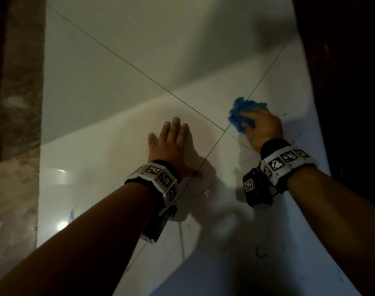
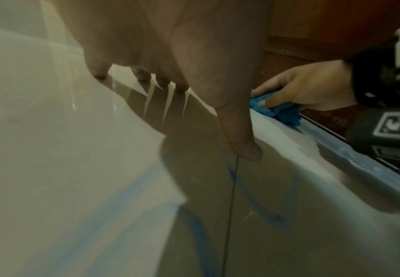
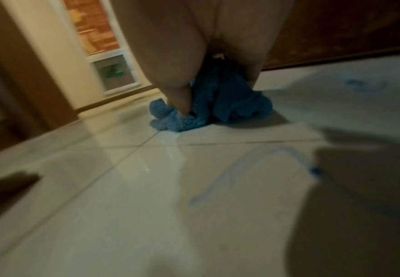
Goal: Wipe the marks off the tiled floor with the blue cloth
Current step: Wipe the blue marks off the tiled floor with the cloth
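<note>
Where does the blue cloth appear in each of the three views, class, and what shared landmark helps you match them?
Head view: blue cloth right of centre, under the right hand.
Left wrist view: right of centre, at mid-height, held by the right hand, beyond the left thumb.
Right wrist view: upper centre, bunched on the floor under the fingers.
Shared landmark: the dark grout line across the pale tiles near the cloth.

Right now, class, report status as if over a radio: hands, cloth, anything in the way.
Left hand flat on floor. Right hand grips bunched cloth, pressed down at tile joint. Blue marks remain. Nothing in the way.
</note>
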Tool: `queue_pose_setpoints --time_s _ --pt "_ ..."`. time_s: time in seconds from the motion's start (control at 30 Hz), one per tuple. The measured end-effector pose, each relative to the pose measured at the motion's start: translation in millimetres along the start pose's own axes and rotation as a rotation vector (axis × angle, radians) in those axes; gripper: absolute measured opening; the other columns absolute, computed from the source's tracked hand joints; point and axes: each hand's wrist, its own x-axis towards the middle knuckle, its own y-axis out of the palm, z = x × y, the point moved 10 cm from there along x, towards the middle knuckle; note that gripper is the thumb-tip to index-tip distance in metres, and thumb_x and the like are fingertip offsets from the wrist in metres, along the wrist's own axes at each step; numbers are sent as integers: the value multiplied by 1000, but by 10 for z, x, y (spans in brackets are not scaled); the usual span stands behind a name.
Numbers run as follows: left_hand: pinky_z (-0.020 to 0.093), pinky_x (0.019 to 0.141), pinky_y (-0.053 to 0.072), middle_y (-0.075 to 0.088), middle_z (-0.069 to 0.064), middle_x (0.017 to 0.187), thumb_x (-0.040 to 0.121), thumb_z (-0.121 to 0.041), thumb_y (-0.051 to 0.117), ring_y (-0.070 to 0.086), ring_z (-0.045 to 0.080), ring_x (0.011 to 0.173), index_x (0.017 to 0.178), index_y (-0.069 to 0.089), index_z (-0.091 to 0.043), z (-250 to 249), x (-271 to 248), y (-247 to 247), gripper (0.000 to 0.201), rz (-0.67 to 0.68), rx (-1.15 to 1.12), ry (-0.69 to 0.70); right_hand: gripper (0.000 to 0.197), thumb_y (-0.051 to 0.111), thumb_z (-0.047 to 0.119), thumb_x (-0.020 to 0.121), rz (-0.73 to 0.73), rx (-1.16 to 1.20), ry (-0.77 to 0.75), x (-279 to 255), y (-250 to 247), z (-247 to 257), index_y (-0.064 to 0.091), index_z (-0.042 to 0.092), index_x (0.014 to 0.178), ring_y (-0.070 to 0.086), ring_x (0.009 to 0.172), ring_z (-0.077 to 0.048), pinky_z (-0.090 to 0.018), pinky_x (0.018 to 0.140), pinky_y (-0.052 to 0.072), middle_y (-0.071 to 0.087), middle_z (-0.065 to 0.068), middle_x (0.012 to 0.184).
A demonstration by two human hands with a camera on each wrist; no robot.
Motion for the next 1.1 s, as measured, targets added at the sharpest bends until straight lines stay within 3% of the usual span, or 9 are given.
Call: queue_pose_setpoints --time_s 0.2,0.37,0.43,0.53,0.67,0.73,0.87,1.03,1.1 --pt "55 117 -2 -27 -1 157 60 -73 71 -17 23 147 151 -18 -23 1 2 6 137 11 1 -13 34 53 3 89 104 -3 -254 -245 168 290 62 13 120 47 120 -29 -33 103 27 51 -9 136" --pt "55 117 -1 -27 -1 158 59 -73 73 -17 23 147 151 -19 -24 -3 10 -2 139 11 6 -25 32 54 0 88 -18 138 -20 -14 -37 -86 62 4 119 51 119 -31 -19 101 30 53 -15 133" --pt "54 117 -1 -26 -1 158 59 -71 74 -16 23 147 151 -18 -24 -10 4 -17 138 13 8 -31 33 53 5 90 42 23 -154 -173 120 186 62 11 121 49 119 -32 -28 103 28 51 -12 137" --pt "54 117 0 -25 -1 158 59 -71 74 -15 23 147 151 -17 -24 -10 -9 -35 138 9 10 -32 35 49 7 91 129 -6 -340 -259 185 349 61 17 123 47 122 -30 -29 102 26 50 -10 138" --pt "55 118 1 -26 -1 158 59 -74 72 -16 23 147 151 -18 -24 -16 4 -12 139 16 23 -27 34 46 0 93 1 173 24 137 -155 -252 55 -1 126 47 122 -28 0 87 22 50 -17 135" --pt "54 118 0 -26 -2 158 58 -74 72 -17 23 147 151 -19 -24 -6 3 -4 139 18 13 -27 32 47 -1 92 -7 143 41 96 -108 -199 57 -1 123 48 121 -28 -7 90 23 51 -16 134" --pt "54 117 -1 -27 -2 157 59 -72 73 -17 23 147 151 -20 -25 53 -54 41 139 37 16 -42 35 51 1 89 105 49 -262 -173 202 212 61 10 122 48 123 -28 -29 103 24 50 -13 137" --pt "54 117 -3 -29 -3 157 59 -73 73 -19 22 146 150 -21 -26 43 -53 69 139 40 -3 -35 34 49 -7 89 -91 269 59 186 -175 -519 57 -3 122 49 120 -32 1 90 30 53 -19 130" --pt "55 117 -4 -29 -3 157 58 -73 73 -19 23 146 150 -21 -26 28 0 65 139 23 -3 -30 34 50 -5 88 -96 172 29 168 -114 -457 59 0 120 51 119 -31 -14 99 33 56 -17 128"
